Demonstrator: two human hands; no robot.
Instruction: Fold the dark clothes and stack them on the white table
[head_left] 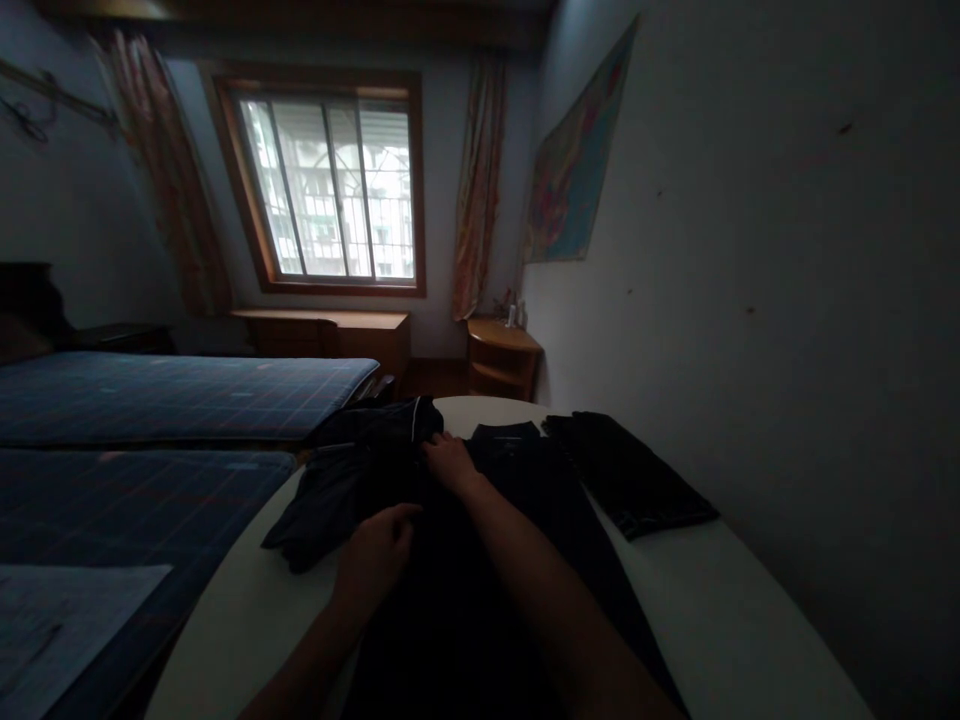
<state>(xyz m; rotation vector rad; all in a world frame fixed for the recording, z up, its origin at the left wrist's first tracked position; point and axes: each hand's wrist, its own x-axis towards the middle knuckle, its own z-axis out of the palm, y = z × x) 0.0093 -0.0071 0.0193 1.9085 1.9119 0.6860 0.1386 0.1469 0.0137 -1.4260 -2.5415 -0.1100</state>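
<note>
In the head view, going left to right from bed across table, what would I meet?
Blue plaid nearer mattress, the person's bare left hand, bare right hand, folded black cloth garment.

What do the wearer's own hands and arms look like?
Left hand and right hand both ungloved; forearms bare, with no sleeves, watch or bracelet visible. No markings made out; too dim for fine detail such as rings.

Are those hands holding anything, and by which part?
Can't tell: the right hand touches the spread dark garment near its far end, the left hand is over it closer in, but darkness hides any grip.
</note>
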